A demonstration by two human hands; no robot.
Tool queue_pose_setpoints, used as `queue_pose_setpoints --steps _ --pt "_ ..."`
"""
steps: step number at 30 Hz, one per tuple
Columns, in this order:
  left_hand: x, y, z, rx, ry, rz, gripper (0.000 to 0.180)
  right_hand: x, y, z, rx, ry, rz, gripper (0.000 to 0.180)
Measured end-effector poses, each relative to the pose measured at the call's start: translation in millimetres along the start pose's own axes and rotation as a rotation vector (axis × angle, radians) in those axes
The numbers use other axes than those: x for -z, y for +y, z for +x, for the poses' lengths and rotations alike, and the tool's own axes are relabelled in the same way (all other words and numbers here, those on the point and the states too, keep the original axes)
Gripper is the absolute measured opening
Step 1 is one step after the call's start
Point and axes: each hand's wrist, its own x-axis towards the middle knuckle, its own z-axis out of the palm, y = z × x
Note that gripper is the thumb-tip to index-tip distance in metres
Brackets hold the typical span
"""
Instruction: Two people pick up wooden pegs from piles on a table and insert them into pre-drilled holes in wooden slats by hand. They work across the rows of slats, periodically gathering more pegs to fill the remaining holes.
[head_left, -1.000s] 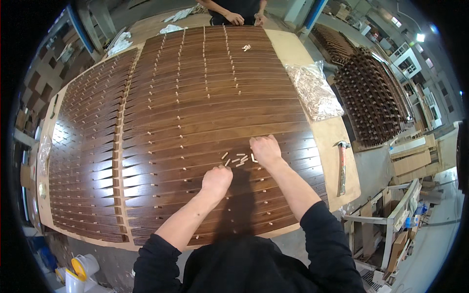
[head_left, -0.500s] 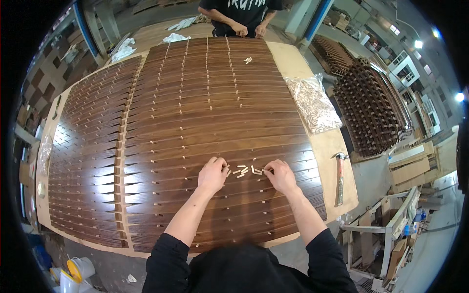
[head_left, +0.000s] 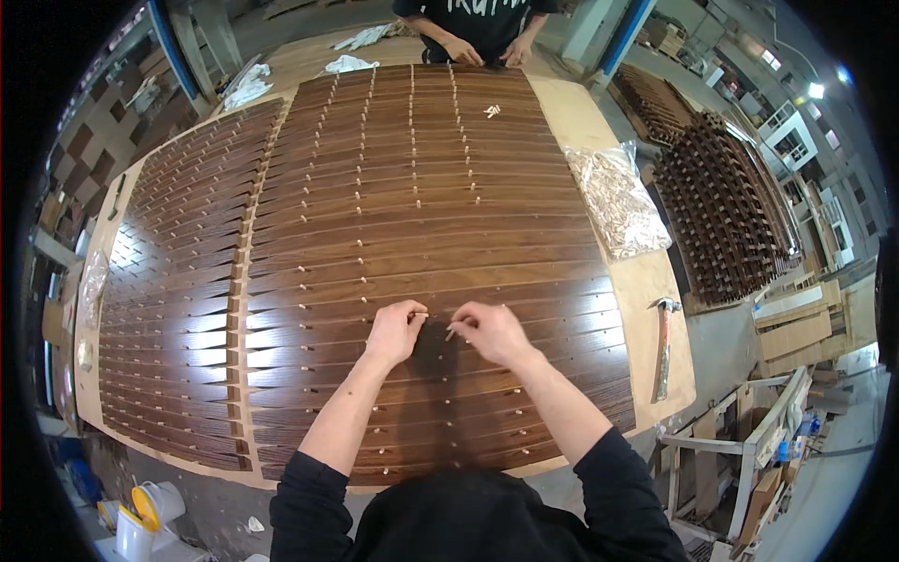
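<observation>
Dark brown wooden slats (head_left: 524,253) lie side by side in a broad panel, with rows of pale wooden dowels (head_left: 362,196) standing up from them. Over the near middle of this panel, my left hand (head_left: 393,332) is closed, a dowel (head_left: 420,314) pinched at its fingertips. Just to its right, my right hand (head_left: 493,332) bends inward and pinches another dowel (head_left: 450,332) between thumb and finger. Its curled fingers hide whatever else may be in the palm. A dark shadow covers the slats below both hands.
A clear bag of dowels (head_left: 618,201) and a hammer (head_left: 665,348) lie along the board's right edge. A few loose dowels (head_left: 492,110) rest near the far end, where another person (head_left: 476,28) stands. A second slat panel (head_left: 178,281) spans the left; stacked slats (head_left: 726,211) stand right.
The loose dowels between my hands are no longer seen on the slats. My right hand has moved left, nearer my left hand, which has risen slightly. The whole view has shifted a little.
</observation>
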Motion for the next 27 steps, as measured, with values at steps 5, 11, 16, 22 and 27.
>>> queue_pose_setpoints --steps 5,11,16,22,27 --pt "4 11 4 0.061 -0.034 0.02 0.014 -26 -2 7 0.374 0.053 -0.375 0.009" --pt "-1 9 12 -0.03 -0.104 0.236 0.016 -38 -9 9 0.515 -0.004 -0.76 0.008" --pt "0 22 23 -0.05 -0.21 0.425 0.016 -35 -22 12 0.385 -0.121 -0.885 0.011" --pt "-13 28 30 -0.175 -0.264 0.625 0.013 -4 13 -27 0.115 0.35 -0.263 0.017" --pt "-15 46 38 -0.192 -0.439 0.763 0.014 20 51 -55 -0.026 0.468 -0.393 0.013"
